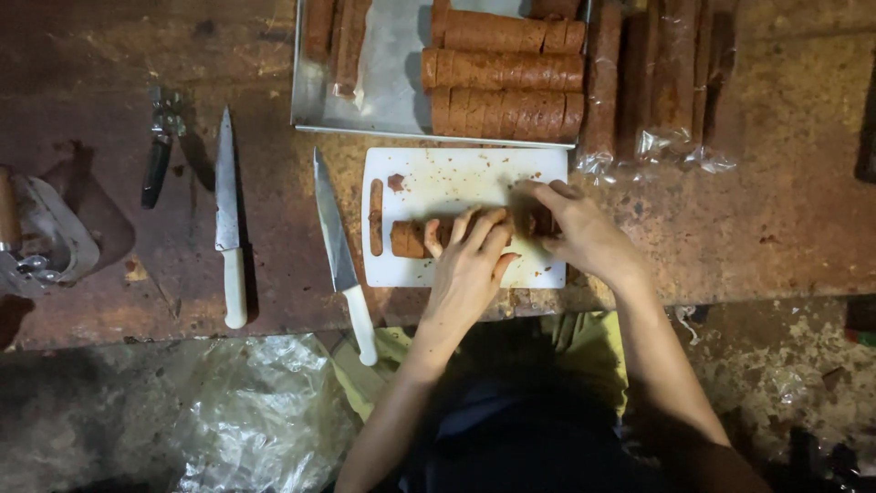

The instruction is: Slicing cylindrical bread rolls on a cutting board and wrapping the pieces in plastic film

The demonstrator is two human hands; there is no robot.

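On the white cutting board (438, 183), near the surface's (785, 210) near edge, the left hand (470, 260) lies flat, fingers spread over the brown roll (408, 238). The right hand (575, 228) pinches the roll's right end. A knife (339, 251) lies just left of the board, another knife (228, 215) farther left. The metal tray (383, 91) of rolls borders the board's far edge; bare surface opens right.

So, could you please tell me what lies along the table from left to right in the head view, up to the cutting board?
Metal tool with a wooden handle → black-handled can opener → white-handled knife → second white-handled knife → white cutting board, where the left hand and right hand press on a brown sliced roll.
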